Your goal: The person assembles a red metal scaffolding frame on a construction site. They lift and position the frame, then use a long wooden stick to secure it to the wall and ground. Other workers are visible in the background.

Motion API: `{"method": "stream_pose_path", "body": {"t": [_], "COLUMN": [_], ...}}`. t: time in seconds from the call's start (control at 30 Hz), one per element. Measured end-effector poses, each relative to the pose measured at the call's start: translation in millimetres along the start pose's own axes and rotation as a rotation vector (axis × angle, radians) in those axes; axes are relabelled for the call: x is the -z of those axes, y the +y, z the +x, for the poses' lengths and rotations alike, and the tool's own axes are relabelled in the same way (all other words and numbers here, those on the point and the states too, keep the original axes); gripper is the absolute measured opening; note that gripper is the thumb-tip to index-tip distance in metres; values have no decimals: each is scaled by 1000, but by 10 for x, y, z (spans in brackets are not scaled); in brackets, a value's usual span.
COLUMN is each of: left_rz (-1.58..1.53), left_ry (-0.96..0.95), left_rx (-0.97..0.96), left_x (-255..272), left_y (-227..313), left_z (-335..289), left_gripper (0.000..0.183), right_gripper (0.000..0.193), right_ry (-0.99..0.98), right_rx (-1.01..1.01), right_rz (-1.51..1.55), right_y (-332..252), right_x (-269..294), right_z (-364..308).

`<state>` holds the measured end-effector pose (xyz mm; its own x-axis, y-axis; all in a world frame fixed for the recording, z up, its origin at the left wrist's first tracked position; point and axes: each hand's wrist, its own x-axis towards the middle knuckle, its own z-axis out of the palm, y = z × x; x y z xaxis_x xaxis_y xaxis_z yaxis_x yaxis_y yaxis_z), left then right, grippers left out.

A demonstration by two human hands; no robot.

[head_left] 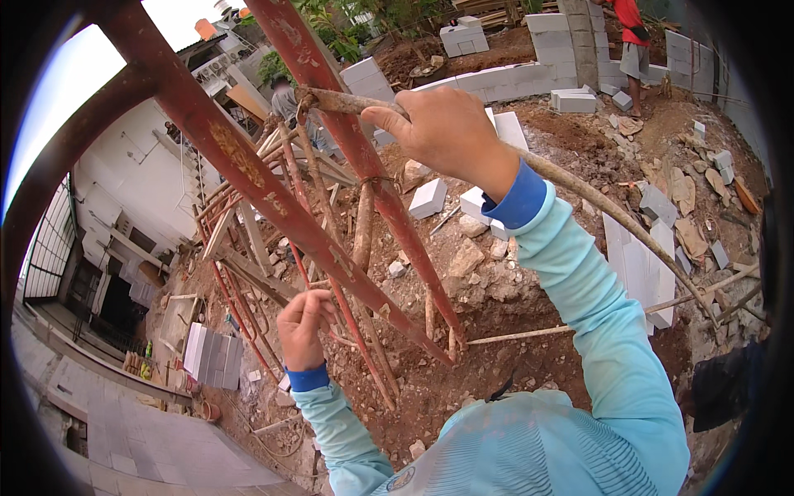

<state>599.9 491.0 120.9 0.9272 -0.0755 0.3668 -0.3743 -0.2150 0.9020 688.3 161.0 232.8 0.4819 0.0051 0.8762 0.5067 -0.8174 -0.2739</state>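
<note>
My right hand [451, 136] is raised and closed around a long, thin wooden pole [579, 188]. The pole's far end meets a rusty red metal post [331, 107], and the rest slopes down to the right. Lower and to the left, my left hand [303, 329] is closed, fingertips drawn together, near a second red metal beam [248, 178]. Whatever those fingers may hold is too small or hidden to make out. The two red members slant down and nearly meet at the ground. A short wooden stick [364, 223] stands between them.
Bamboo and red-pole scaffolding [248, 231] stands at left, with a person [285, 103] behind it. Pale blocks [428, 198] and rubble [467, 258] lie on the soil. A low block wall [504, 78] crosses the back. Another person in red [633, 50] stands far right.
</note>
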Motion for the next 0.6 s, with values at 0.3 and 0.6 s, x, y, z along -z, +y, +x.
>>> {"method": "stream_pose_path", "body": {"t": [0.3,0.6], "left_rz": [-283,-533], "left_ry": [-240,-370], "left_rx": [58,145], "left_x": [-518,-493], "left_y": [1523,1487], "left_z": [1610,1722], "left_gripper": [45,30], "right_gripper": [57,52], "right_ry": [111,-5], "right_rx": [37,-22], "right_rz": [50,48], "right_y": [-30,-20], "right_x": [-100,-2], "right_z": [-31,-15]}}
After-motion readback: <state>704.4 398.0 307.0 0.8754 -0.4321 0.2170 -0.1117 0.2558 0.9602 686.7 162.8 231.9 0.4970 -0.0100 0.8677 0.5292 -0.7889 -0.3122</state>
